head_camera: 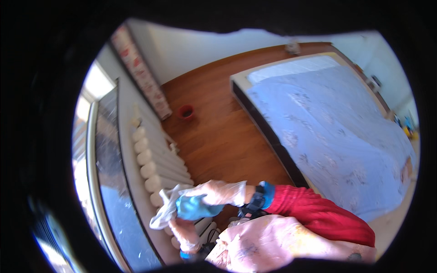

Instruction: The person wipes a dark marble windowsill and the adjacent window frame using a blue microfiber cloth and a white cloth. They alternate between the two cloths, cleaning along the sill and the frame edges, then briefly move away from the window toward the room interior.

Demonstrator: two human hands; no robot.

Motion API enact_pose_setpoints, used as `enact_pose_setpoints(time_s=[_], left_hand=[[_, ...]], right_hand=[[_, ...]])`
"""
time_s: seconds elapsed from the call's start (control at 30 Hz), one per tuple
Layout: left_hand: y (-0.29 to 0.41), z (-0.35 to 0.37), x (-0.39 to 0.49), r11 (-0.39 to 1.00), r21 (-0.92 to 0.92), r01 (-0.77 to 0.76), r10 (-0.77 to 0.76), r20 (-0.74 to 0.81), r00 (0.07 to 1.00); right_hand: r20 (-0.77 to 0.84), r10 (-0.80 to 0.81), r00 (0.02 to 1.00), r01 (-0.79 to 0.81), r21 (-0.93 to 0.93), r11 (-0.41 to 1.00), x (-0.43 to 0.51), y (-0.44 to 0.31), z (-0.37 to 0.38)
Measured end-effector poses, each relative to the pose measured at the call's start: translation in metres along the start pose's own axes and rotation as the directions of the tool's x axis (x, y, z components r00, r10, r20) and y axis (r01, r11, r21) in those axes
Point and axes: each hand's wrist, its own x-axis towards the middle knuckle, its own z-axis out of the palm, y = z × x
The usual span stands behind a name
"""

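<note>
My right hand (216,191), in a thin translucent glove, holds a light blue cloth (194,207) above the white radiator. A pale grey-white cloth (166,212) hangs beside the blue one, between the two hands. My left hand (184,232), gloved as well, is below it near the radiator and has its fingers on the pale cloth. Folds of cloth hide the fingertips of both hands. The column radiator (146,164) runs along the wall beneath a dark, glossy window sill (117,198).
A bed with a blue floral sheet (321,129) fills the right side. A red bucket (186,112) stands on the wooden floor (218,136). A long patterned panel (140,68) leans near the wall. A window lies at the left.
</note>
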Motion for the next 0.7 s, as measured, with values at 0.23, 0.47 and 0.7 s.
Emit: enact_pose_setpoints(time_s=[0.23,0.47,0.7], left_hand=[[0.011,0.001,0.07,0.97,0.05,-0.24,0.215,0.296,0.931],[0.021,0.047,0.141,0.926,0.046,-0.374,0.35,0.268,0.898],[0.015,0.113,0.189,0.819,0.19,-0.541,0.503,0.213,0.838]], right_hand=[[-0.027,0.065,0.998,-0.061,0.128,0.99,0.055,0.02,-0.051],[-0.121,0.304,0.945,-0.109,0.761,0.64,0.092,0.058,-0.167],[-0.051,0.327,0.944,-0.085,0.918,0.388,0.146,0.1,-0.248]])
